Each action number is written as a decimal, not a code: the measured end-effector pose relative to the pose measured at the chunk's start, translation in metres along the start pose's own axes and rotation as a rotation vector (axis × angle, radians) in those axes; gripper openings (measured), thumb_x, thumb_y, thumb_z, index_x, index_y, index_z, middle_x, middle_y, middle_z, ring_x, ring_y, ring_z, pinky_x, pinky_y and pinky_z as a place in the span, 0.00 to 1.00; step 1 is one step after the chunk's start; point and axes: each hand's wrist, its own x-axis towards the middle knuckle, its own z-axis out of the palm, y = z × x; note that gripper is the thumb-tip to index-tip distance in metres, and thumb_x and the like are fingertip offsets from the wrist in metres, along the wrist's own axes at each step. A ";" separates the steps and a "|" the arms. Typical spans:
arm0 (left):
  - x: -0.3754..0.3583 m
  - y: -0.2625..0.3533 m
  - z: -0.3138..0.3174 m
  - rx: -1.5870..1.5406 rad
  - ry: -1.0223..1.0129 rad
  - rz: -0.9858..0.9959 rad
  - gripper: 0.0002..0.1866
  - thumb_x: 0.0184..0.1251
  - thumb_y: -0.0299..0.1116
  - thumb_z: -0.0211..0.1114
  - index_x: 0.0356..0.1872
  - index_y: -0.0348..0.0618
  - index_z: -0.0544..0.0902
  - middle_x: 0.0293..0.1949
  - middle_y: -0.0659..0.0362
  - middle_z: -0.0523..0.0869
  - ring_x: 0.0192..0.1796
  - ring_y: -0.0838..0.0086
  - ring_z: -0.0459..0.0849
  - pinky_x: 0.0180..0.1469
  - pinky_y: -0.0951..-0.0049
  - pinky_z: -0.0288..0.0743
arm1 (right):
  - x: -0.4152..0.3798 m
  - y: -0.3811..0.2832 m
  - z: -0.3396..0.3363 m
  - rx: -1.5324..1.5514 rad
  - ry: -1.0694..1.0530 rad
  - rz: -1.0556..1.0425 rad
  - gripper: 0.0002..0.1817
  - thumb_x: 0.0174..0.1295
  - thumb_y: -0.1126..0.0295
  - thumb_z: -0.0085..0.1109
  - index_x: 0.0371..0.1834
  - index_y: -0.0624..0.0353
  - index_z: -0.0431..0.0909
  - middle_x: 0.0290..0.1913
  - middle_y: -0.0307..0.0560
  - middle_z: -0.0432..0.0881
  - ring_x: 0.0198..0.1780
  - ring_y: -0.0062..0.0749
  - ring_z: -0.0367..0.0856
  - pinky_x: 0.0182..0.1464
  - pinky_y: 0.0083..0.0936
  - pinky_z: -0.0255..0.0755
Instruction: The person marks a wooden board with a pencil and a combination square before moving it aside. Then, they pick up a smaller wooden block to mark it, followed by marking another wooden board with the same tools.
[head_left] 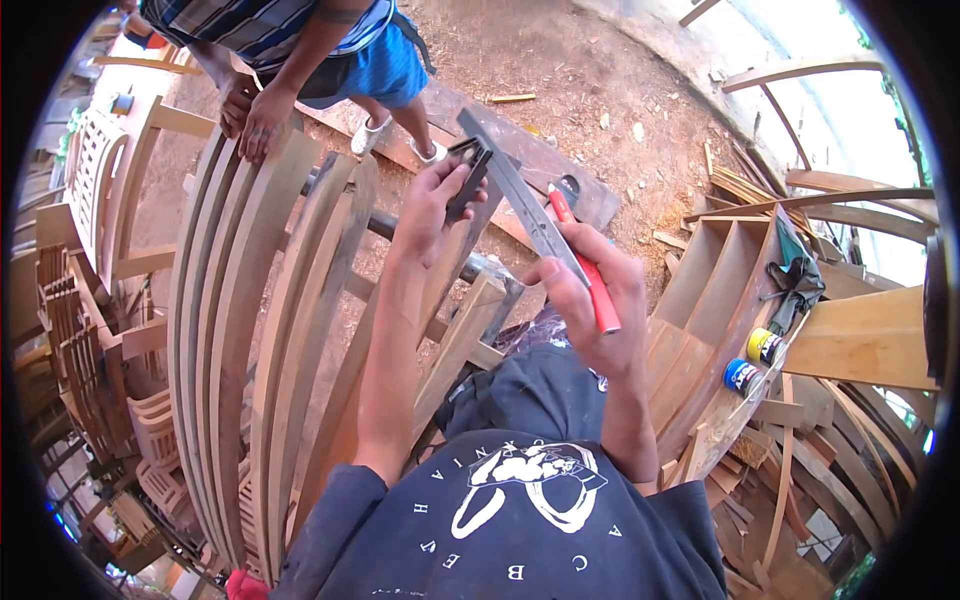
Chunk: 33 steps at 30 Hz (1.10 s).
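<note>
My left hand (432, 212) is closed around the dark head of a combination square (515, 192), in front of my chest. The square's grey metal blade slants from upper left down to my right hand (612, 315). The fingers of that hand pinch the blade's lower end and also hold a red carpenter's pencil (602, 298), which lies alongside the blade. Below my left forearm stand several long curved wooden pieces (240, 260), set on edge side by side.
A co-worker's hands (255, 120) rest on the far ends of the curved pieces. At right are a wooden shelf-like frame (700, 290), a blue can (741, 376), a yellow can (766, 345) and stacked offcuts. Wooden chair parts (95, 185) stand at left. Shavings cover the dirt floor (600, 80).
</note>
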 end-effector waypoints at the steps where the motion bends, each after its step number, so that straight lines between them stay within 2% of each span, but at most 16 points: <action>1: -0.005 0.000 -0.004 -0.011 0.031 0.009 0.09 0.83 0.31 0.61 0.56 0.40 0.81 0.41 0.57 0.89 0.40 0.75 0.89 0.31 0.84 0.76 | 0.003 0.017 -0.003 0.091 -0.033 0.069 0.22 0.62 0.57 0.75 0.48 0.65 0.84 0.32 0.50 0.87 0.35 0.39 0.84 0.43 0.35 0.75; 5: -0.031 0.003 -0.031 -0.163 0.071 0.369 0.09 0.77 0.23 0.66 0.52 0.45 0.81 0.43 0.55 0.89 0.42 0.67 0.90 0.36 0.76 0.79 | 0.014 0.087 -0.003 -0.248 0.350 -0.117 0.19 0.67 0.60 0.70 0.52 0.64 0.85 0.37 0.47 0.90 0.44 0.33 0.86 0.49 0.33 0.77; 8: -0.054 0.015 -0.018 -0.046 0.022 0.477 0.09 0.74 0.18 0.66 0.47 0.45 0.81 0.48 0.54 0.87 0.47 0.65 0.88 0.42 0.68 0.81 | 0.011 0.100 -0.004 0.107 0.323 0.191 0.18 0.74 0.60 0.63 0.56 0.63 0.84 0.42 0.45 0.92 0.56 0.29 0.84 0.59 0.30 0.75; 10: -0.059 0.014 0.012 0.583 0.055 0.818 0.07 0.68 0.17 0.69 0.39 0.43 0.86 0.52 0.53 0.85 0.50 0.64 0.86 0.46 0.65 0.80 | 0.012 0.105 -0.002 0.274 0.066 0.052 0.23 0.79 0.53 0.56 0.63 0.62 0.81 0.50 0.48 0.91 0.62 0.30 0.82 0.66 0.31 0.74; 11: -0.058 0.000 0.018 0.786 0.074 0.807 0.08 0.64 0.17 0.69 0.38 0.44 0.87 0.54 0.53 0.84 0.52 0.63 0.84 0.48 0.63 0.79 | 0.013 0.114 0.007 0.702 -0.069 0.089 0.29 0.81 0.48 0.53 0.69 0.61 0.77 0.62 0.54 0.87 0.66 0.34 0.80 0.68 0.35 0.74; 12: -0.057 -0.017 0.022 0.991 0.092 0.788 0.10 0.59 0.16 0.69 0.36 0.45 0.88 0.55 0.54 0.83 0.53 0.61 0.82 0.51 0.60 0.78 | 0.015 0.121 0.014 0.709 -0.066 0.095 0.29 0.81 0.48 0.53 0.69 0.61 0.77 0.62 0.54 0.87 0.66 0.34 0.80 0.68 0.35 0.74; 14: -0.052 -0.046 0.032 1.380 0.128 0.758 0.12 0.56 0.15 0.68 0.34 0.48 0.88 0.54 0.55 0.84 0.54 0.62 0.82 0.55 0.60 0.77 | 0.023 0.137 0.026 1.224 -0.161 0.264 0.33 0.81 0.43 0.49 0.72 0.62 0.74 0.69 0.54 0.81 0.69 0.37 0.79 0.70 0.40 0.76; 16: -0.041 -0.078 0.026 1.376 0.107 0.638 0.14 0.54 0.16 0.68 0.37 0.48 0.88 0.54 0.56 0.84 0.54 0.59 0.82 0.59 0.58 0.75 | 0.032 0.163 0.037 1.284 -0.121 0.340 0.30 0.79 0.49 0.56 0.71 0.63 0.74 0.67 0.52 0.81 0.66 0.38 0.82 0.62 0.39 0.84; 18: -0.032 -0.080 0.029 1.370 0.077 0.509 0.16 0.52 0.16 0.68 0.41 0.48 0.89 0.53 0.56 0.84 0.55 0.57 0.81 0.63 0.57 0.73 | 0.039 0.185 0.040 0.854 -0.163 0.520 0.26 0.77 0.58 0.63 0.69 0.64 0.76 0.58 0.48 0.85 0.56 0.32 0.88 0.45 0.29 0.88; 20: -0.023 -0.075 0.028 1.356 0.053 0.465 0.20 0.53 0.18 0.68 0.48 0.49 0.88 0.54 0.56 0.85 0.59 0.55 0.80 0.67 0.56 0.70 | 0.048 0.217 0.043 0.607 -0.174 0.539 0.16 0.73 0.67 0.68 0.57 0.66 0.84 0.35 0.38 0.88 0.31 0.17 0.84 0.30 0.18 0.77; 21: -0.017 -0.073 0.020 1.296 -0.082 0.387 0.21 0.56 0.21 0.70 0.53 0.48 0.86 0.57 0.55 0.84 0.62 0.53 0.78 0.67 0.55 0.69 | 0.056 0.222 0.041 0.527 -0.158 0.520 0.15 0.73 0.67 0.68 0.55 0.66 0.85 0.34 0.38 0.88 0.30 0.16 0.83 0.30 0.17 0.75; 24: -0.004 -0.074 0.002 1.047 -0.004 0.323 0.19 0.58 0.24 0.72 0.52 0.44 0.85 0.61 0.53 0.83 0.65 0.53 0.77 0.71 0.58 0.68 | 0.080 0.244 0.033 0.414 -0.103 0.440 0.12 0.73 0.67 0.67 0.50 0.66 0.88 0.34 0.41 0.90 0.31 0.17 0.84 0.34 0.18 0.77; 25: -0.001 -0.074 -0.007 1.212 0.066 0.343 0.28 0.59 0.32 0.77 0.62 0.43 0.80 0.68 0.48 0.77 0.71 0.50 0.72 0.75 0.53 0.62 | 0.087 0.256 0.031 0.279 -0.070 0.361 0.11 0.72 0.68 0.68 0.48 0.65 0.88 0.35 0.42 0.91 0.33 0.19 0.85 0.38 0.20 0.79; 26: 0.004 -0.078 -0.011 1.215 0.058 0.325 0.28 0.59 0.32 0.77 0.62 0.43 0.80 0.68 0.48 0.77 0.71 0.50 0.72 0.75 0.53 0.62 | 0.092 0.259 0.029 0.143 -0.040 0.284 0.10 0.72 0.69 0.68 0.47 0.65 0.89 0.35 0.43 0.92 0.34 0.21 0.86 0.41 0.21 0.80; 29: 0.020 -0.096 -0.018 1.504 0.283 0.316 0.51 0.54 0.42 0.83 0.78 0.47 0.64 0.76 0.44 0.64 0.78 0.46 0.61 0.79 0.47 0.52 | 0.098 0.257 0.034 0.163 -0.046 0.296 0.10 0.70 0.69 0.68 0.44 0.66 0.89 0.35 0.47 0.92 0.38 0.25 0.89 0.46 0.25 0.81; 33: 0.034 -0.106 -0.019 1.554 0.288 0.386 0.53 0.54 0.48 0.83 0.78 0.41 0.63 0.71 0.42 0.68 0.72 0.43 0.65 0.74 0.44 0.55 | 0.096 0.247 0.046 0.157 -0.004 0.315 0.10 0.71 0.69 0.66 0.44 0.67 0.89 0.33 0.50 0.91 0.37 0.27 0.90 0.43 0.26 0.81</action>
